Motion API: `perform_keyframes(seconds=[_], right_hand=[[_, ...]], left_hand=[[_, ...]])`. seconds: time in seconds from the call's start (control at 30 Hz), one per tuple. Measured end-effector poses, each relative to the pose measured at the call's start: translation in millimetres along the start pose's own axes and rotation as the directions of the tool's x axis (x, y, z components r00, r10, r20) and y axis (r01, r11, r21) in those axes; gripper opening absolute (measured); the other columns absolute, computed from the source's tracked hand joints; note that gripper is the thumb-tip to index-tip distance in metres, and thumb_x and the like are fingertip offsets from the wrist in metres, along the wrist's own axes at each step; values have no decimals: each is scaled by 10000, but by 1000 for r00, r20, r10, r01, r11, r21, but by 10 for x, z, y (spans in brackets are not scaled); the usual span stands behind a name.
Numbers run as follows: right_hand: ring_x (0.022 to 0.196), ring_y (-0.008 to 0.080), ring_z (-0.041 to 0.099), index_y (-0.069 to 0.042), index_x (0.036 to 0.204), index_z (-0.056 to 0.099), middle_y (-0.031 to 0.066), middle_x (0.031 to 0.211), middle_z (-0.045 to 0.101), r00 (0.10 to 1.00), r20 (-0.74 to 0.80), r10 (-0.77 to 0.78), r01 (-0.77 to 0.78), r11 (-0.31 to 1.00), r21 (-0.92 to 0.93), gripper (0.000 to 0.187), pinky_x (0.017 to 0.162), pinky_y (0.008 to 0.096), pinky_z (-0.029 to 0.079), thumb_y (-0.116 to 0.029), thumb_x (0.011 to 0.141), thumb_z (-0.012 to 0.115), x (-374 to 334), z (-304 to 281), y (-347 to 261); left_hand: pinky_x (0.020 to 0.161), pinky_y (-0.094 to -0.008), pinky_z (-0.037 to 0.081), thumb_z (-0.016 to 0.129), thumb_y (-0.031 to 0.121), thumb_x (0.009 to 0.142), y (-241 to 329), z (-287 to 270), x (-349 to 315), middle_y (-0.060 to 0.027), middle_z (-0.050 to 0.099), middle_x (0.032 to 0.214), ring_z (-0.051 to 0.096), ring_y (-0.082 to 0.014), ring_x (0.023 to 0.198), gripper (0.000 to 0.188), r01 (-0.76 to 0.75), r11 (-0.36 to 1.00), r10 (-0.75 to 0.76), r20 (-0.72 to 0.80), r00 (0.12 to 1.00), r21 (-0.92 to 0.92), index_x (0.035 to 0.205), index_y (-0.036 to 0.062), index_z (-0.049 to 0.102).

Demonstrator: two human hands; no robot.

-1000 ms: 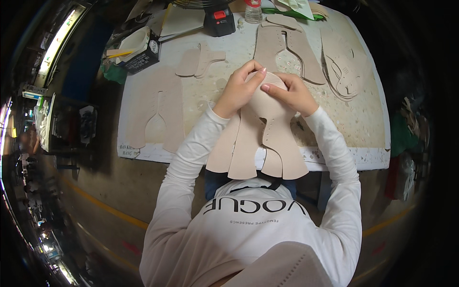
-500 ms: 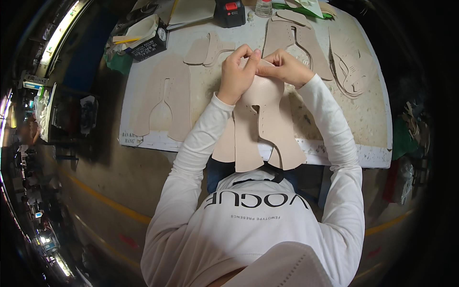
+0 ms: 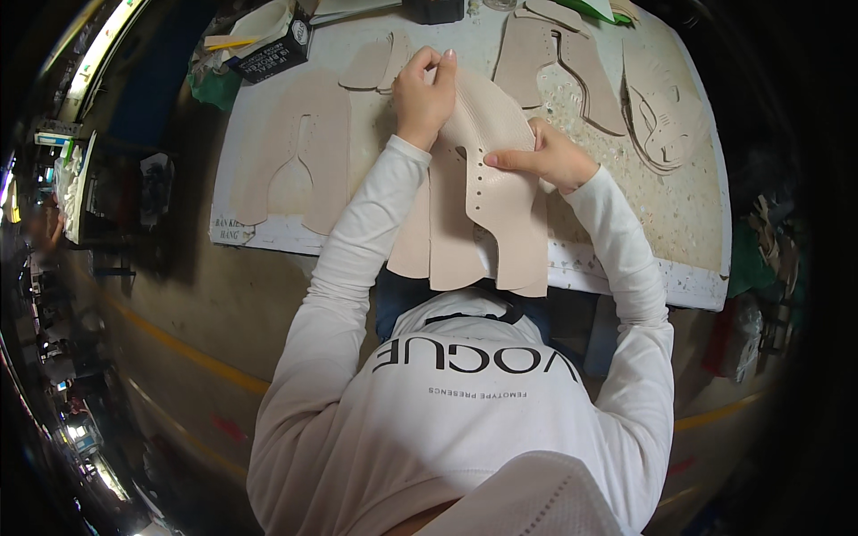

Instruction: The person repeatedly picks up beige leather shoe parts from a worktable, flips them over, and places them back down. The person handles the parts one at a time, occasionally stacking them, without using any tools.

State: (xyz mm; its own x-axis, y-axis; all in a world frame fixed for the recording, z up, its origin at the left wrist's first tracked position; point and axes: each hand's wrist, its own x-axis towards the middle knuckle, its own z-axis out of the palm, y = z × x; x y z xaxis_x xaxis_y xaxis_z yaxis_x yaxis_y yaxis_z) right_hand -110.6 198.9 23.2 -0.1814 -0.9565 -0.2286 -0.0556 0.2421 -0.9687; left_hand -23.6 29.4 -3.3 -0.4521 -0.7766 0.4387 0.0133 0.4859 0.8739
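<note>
Beige leather shoe-upper pieces hang in layers in front of me, their lower ends past the table's near edge. My left hand pinches the top, thumb and index finger closed together. Lower on the right edge, my right hand grips the front piece, its thumb lying beside a row of punched holes and its fingers behind the leather. That front piece curves over and is turned partly sideways. A central slit shows between the hanging legs.
On the white table, a similar U-shaped stack lies far right, with thin cut pieces beside it. More beige pieces lie left. A black box holding papers and a yellow pencil stands at the back left.
My right hand has left the top and slid down the right edge. The front piece has been bent and turned, showing its row of holes. My left hand still pinches the top.
</note>
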Motion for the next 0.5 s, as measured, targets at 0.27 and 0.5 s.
perform_keyframes(seconds=[0.27,0.5], right_hand=[[716,95,608,25,937,677,45,841,678,995,97,6,-22,987,160,252,673,235,487,-183,800,716,-433,160,127],[654,36,536,27,830,678,-21,734,638,984,175,37,-67,984,165,184,606,208,443,-156,826,695,-885,263,166]], left_hand=[[713,-360,459,612,274,846,-157,21,41,-132,629,721,602,-301,728,280,48,996,-45,-32,998,72,715,35,547],[733,-362,456,617,278,842,-202,39,50,-133,638,743,598,-306,755,290,99,992,-99,-10,995,82,709,29,547]])
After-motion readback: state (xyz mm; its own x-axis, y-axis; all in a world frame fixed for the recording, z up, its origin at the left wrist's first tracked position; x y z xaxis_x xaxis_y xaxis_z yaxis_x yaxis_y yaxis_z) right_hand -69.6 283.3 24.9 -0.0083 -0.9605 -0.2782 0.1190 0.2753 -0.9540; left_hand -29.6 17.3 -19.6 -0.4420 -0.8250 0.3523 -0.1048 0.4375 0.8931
